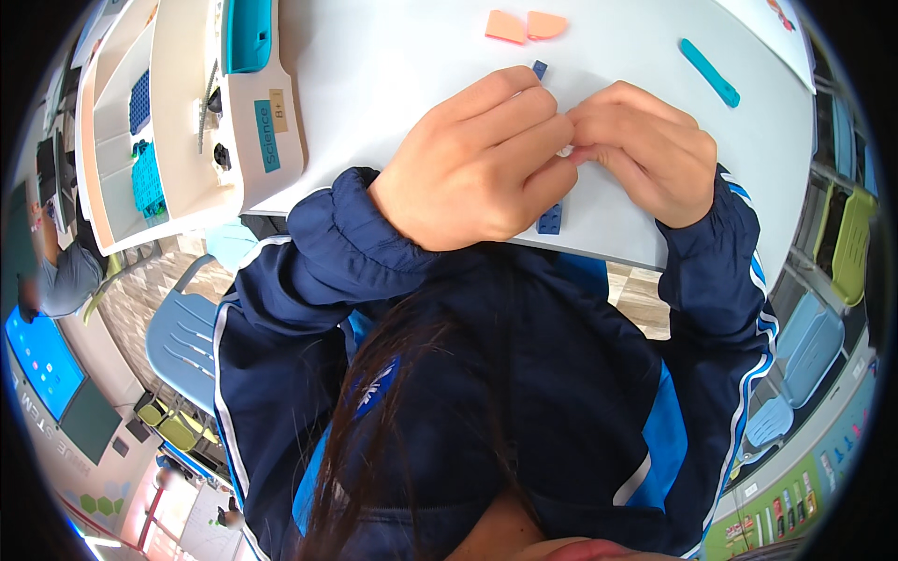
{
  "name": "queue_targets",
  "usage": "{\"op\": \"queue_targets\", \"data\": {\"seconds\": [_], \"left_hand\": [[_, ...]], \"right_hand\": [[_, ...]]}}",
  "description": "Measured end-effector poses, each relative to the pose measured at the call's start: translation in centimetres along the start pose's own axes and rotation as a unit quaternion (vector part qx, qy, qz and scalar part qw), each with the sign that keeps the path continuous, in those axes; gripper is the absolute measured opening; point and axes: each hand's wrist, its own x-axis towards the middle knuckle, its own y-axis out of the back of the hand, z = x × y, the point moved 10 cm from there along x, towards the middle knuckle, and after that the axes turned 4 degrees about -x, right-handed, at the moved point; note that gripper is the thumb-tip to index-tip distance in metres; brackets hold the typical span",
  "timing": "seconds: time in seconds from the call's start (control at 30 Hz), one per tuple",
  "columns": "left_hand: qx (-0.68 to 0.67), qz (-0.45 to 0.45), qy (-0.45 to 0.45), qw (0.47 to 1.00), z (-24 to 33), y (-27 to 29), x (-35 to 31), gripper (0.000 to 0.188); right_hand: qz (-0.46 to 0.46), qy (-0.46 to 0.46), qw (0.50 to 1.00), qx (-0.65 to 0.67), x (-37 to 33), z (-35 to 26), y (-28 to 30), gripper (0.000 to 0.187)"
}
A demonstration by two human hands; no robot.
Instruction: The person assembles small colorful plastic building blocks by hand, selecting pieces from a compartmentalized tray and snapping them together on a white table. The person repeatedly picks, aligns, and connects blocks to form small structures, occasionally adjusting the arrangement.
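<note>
While the left hand, grip hidden, half-covers a navy studded brick, the right hand pinches a white piece.

Blue chair, wood-patterned floor

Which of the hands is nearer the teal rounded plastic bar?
Right. The right hand is lower left of the teal bar in view, not touching it; the left hand is farther left, past the right hand.
</note>
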Motion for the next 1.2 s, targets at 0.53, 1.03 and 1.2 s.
{"op": "queue_targets", "data": {"seconds": [0.53,1.03,1.2], "left_hand": [[0.066,-0.045,-0.023,0.997,0.8,0.3,-0.2,0.021],[-0.107,0.046,0.263,0.958,-2.2,1.6,-3.7,0.037],[-0.108,0.058,0.260,0.958,-2.1,1.5,-3.9,0.034]], "right_hand": [[-0.001,-0.006,1.000,0.020,0.1,-0.1,0.1,0.017],[0.056,-0.071,0.996,0.006,0.9,-1.0,-0.4,0.018],[0.059,-0.075,0.995,-0.009,1.2,-1.2,-1.0,0.018]]}}
